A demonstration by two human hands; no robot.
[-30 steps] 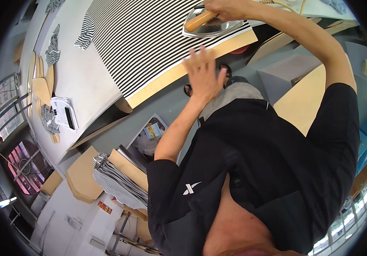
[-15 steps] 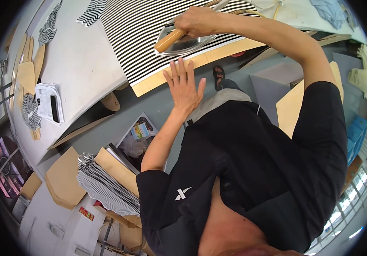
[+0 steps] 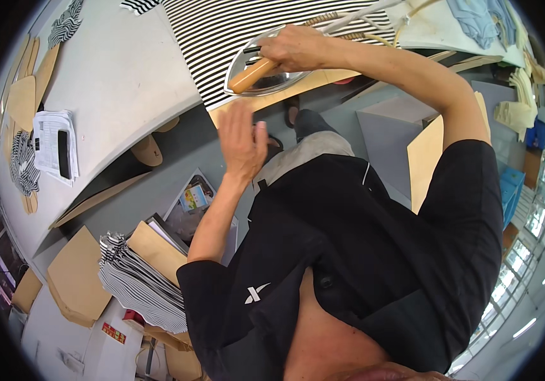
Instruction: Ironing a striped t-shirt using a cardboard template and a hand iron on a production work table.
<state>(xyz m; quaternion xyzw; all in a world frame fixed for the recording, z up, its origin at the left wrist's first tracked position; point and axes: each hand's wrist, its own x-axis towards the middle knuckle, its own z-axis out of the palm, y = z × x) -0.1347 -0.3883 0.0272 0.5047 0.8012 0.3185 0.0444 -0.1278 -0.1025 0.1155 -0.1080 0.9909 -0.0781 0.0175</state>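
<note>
My right hand (image 3: 295, 47) is closed around the wooden handle of a steam iron (image 3: 252, 75) with a shiny metal base. Under the iron lies black-and-white striped fabric (image 3: 203, 41) at the table's near edge. A tan board (image 3: 279, 100) shows along the fabric's near side. My left hand (image 3: 242, 146) is beside the board's left corner, fingers stretched out and smeared by motion. It holds nothing; whether its fingertips touch the board, I cannot tell. A hose and cords (image 3: 355, 22) run from the iron toward the back right.
The white table (image 3: 126, 70) curves away left, bearing papers with a dark phone (image 3: 64, 154), tan templates (image 3: 21, 105) and striped scraps (image 3: 66, 24). Stacked striped pieces (image 3: 142, 282) lie lower left beside boards (image 3: 79, 276). Light-blue cloth (image 3: 475, 22) rests at the far right.
The iron has slid left and nearer to the fabric's near-left corner, still in my right hand. My left hand has moved left and back toward me. The whole view has shifted slightly.
</note>
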